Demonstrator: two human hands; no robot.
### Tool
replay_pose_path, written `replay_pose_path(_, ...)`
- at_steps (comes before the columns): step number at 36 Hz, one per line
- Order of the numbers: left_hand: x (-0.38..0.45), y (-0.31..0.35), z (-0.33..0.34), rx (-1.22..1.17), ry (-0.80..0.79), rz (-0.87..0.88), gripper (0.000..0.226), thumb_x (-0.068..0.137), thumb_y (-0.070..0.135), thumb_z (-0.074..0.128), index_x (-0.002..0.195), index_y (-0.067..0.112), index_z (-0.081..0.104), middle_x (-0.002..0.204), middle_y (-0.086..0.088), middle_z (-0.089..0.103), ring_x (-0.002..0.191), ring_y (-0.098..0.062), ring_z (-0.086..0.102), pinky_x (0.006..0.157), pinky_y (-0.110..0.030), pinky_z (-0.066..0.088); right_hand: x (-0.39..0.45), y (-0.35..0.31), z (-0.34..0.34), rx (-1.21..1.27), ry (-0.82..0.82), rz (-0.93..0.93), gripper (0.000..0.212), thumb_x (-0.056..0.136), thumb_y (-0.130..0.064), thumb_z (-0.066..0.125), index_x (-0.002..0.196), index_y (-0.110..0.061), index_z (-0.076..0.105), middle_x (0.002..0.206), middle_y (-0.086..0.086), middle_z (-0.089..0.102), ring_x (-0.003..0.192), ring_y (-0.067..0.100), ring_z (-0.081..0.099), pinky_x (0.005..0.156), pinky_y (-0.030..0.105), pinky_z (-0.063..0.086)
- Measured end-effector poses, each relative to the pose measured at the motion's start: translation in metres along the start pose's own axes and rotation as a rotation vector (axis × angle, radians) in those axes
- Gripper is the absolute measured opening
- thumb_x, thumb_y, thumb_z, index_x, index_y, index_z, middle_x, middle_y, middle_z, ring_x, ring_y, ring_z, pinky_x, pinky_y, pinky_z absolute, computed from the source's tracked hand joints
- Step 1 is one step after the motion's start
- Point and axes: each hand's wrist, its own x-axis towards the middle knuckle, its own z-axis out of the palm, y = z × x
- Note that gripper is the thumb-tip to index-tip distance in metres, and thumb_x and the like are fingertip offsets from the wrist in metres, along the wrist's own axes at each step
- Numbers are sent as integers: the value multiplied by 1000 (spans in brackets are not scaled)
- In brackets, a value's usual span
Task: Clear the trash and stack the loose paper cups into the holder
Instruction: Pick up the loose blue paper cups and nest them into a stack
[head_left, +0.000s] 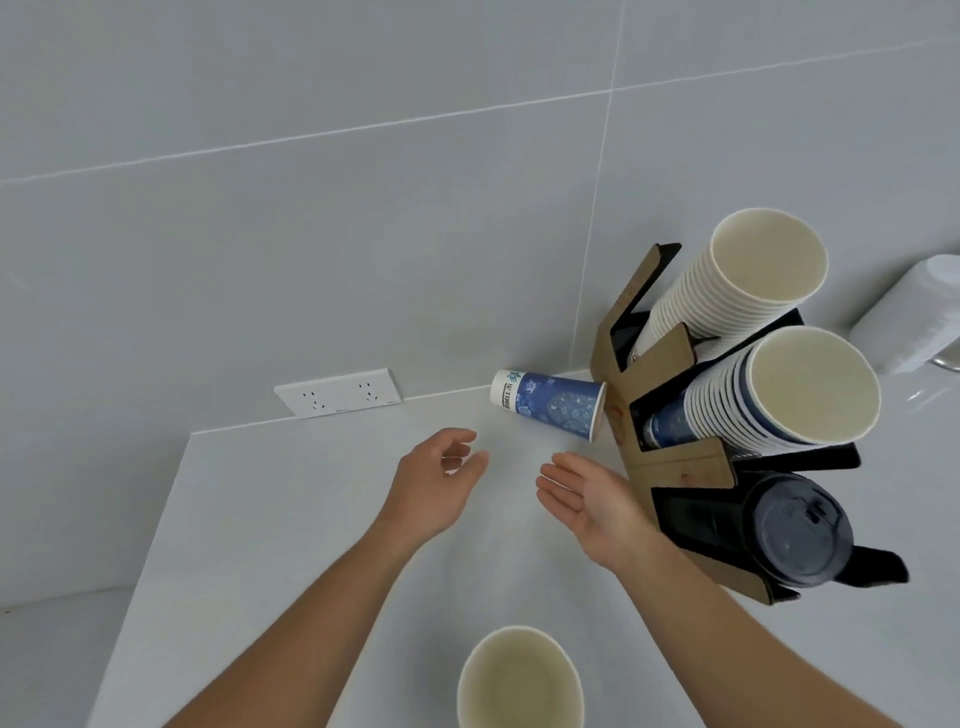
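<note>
Reaching with both my left hand (441, 480) and right hand (587, 493) empty, fingers released, I judge the next move is grasping the toppled blue cup (550, 405) at one o'clock beside the holder (670, 462).

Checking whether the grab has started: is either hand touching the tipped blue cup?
Apart. The head view shows bare counter between the blue cup and both the left hand and right hand, which are open.
</note>
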Motion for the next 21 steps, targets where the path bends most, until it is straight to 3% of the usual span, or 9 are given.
replay_pose_path(7, 77, 17, 21, 289, -130, 171, 38, 89, 28, 65, 125, 21, 60, 123, -4, 65, 113, -20, 60, 90, -23, 40, 48, -10, 1, 206, 118, 21, 35, 99, -31, 54, 112, 1, 58, 106, 18, 64, 92, 27, 65, 77, 36, 53)
replay_pose_path(11, 108, 31, 32, 420, -200, 274, 36, 88, 20, 62, 123, 18, 62, 121, -10, 67, 110, -29, 61, 90, -31, 47, 63, -13, 1, 267, 211, 40, 33, 99, -31, 53, 95, 2, 60, 99, 19, 64, 87, 27, 64, 75, 35, 53)
replay_pose_path(15, 130, 43, 49, 522, -274, 341, 37, 86, 12, 57, 122, 19, 63, 120, -9, 66, 107, -30, 62, 85, -31, 49, 74, -17, 2, 305, 268, 47, 29, 97, -27, 56, 86, -1, 57, 90, 17, 63, 80, 25, 63, 72, 34, 55)
replay_pose_path(21, 151, 50, 77, 714, -386, 348, 55, 89, 19, 52, 144, 23, 42, 145, -5, 50, 128, -29, 49, 103, -37, 43, 89, -23, 0, 337, 291, 62, 26, 98, -23, 53, 93, 2, 56, 90, 17, 60, 79, 23, 61, 83, 35, 53)
